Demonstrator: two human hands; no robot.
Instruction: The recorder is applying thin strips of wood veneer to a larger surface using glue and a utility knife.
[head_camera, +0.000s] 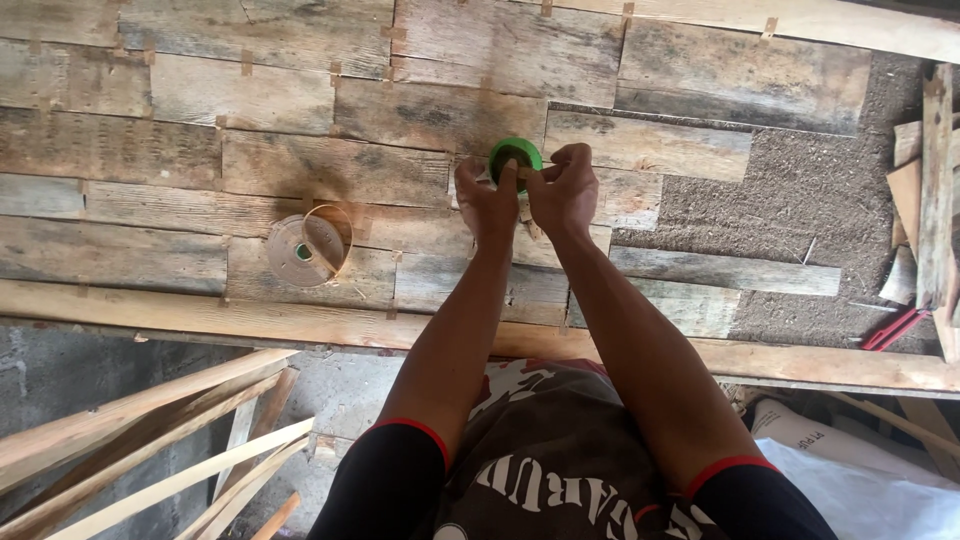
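Green tape roll (515, 155): small, likely light, rigid ring, sticky edge; on plank tabletop (300, 160), pinched between fingers of left hand (487, 200) and right hand (565, 190); hold by rim.

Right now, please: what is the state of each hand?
Left hand: closed, holding the green tape roll.
Right hand: closed in a grip on the same roll.

Bare veneer sheet (300, 110) left of left hand (487, 203); tape spool (308, 246) lower left; wood scraps (925, 190) far right.
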